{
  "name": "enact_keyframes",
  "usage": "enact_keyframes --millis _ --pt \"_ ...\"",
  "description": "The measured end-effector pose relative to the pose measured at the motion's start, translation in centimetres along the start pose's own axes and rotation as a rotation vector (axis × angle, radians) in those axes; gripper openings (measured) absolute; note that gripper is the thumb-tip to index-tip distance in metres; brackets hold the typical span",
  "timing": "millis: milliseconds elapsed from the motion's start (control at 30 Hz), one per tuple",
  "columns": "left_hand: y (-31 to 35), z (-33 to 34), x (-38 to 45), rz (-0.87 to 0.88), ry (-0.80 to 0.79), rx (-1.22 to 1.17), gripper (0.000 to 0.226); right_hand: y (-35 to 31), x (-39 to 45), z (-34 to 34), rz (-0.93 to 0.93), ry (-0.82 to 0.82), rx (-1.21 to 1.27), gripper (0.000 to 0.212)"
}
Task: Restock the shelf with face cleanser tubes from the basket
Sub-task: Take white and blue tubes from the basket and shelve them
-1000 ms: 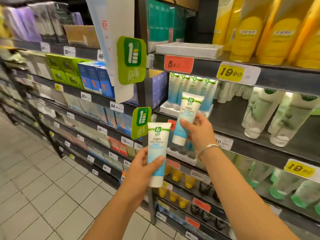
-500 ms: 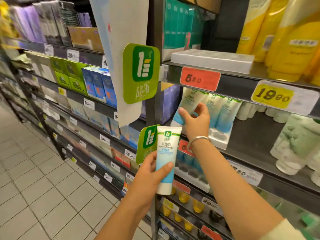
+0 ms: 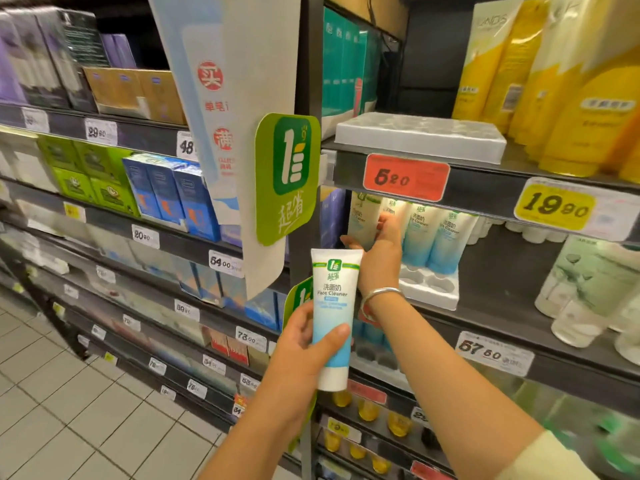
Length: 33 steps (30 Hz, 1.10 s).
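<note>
Tube (image 3: 334, 317) upright in left hand (image 3: 301, 351)

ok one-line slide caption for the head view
Right hand seats a face cleanser tube in the shelf tray while left hand holds another tube.

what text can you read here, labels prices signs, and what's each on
"Face Cleaner": tube in the left hand
"5 20": red shelf tag
"19 90": yellow shelf tag
"57 50": white shelf tag
"64 00": left-bay price tag
Small print on the tubes, boxes and far tags: too blurred to read.
</note>
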<state>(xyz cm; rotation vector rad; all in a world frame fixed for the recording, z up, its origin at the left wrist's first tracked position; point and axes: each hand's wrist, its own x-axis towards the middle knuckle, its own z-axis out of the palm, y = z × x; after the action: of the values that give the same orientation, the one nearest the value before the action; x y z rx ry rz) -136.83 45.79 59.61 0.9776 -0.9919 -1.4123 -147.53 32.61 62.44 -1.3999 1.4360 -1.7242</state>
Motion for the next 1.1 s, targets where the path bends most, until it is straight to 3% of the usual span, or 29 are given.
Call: enact_keyframes --millis 100,300,400,567,667,767,933,1100 --pt "0.3 -0.1 0.3 0.014 -0.011 -0.017 0.065 0.3 -0.4 0.0 -0.044 0.037 -0.183 0.039" --pt "0.5 -0.1 0.7 0.028 -0.039 -0.027 0.063 -0.8 -0.5 -1.1 0.061 -0.132 -0.226 0.03" --pt "0.3 0.3 1.0 0.025 -0.049 -0.008 0.063 -1.4 -1.1 -3.2 0.113 -0.197 -0.116 0.038" --pt "-0.3 1.9 2.4 0.001 -0.049 0.021 0.055 -1.6 -3.5 -7.6 0.239 -0.201 0.131 0.018" --pt "-0.4 3.1 3.6 0.002 -0.075 0.088 0.044 -1.8 -4.1 -9.7 0.352 -0.337 0.326 0.022" --pt "-0.4 4.5 4.5 0.018 -0.133 0.149 0.037 -2.1 -4.1 -11.1 0.376 -0.463 0.354 0.026" --pt "0.0 6.0 5.4 0.131 -0.149 0.315 0.034 -2.6 -3.1 -11.9 0.284 -0.318 0.242 0.019" --pt "0.3 6.7 6.5 0.31 0.018 0.469 0.034 -3.7 -2.1 -10.8 0.032 -0.108 0.088 0.015"
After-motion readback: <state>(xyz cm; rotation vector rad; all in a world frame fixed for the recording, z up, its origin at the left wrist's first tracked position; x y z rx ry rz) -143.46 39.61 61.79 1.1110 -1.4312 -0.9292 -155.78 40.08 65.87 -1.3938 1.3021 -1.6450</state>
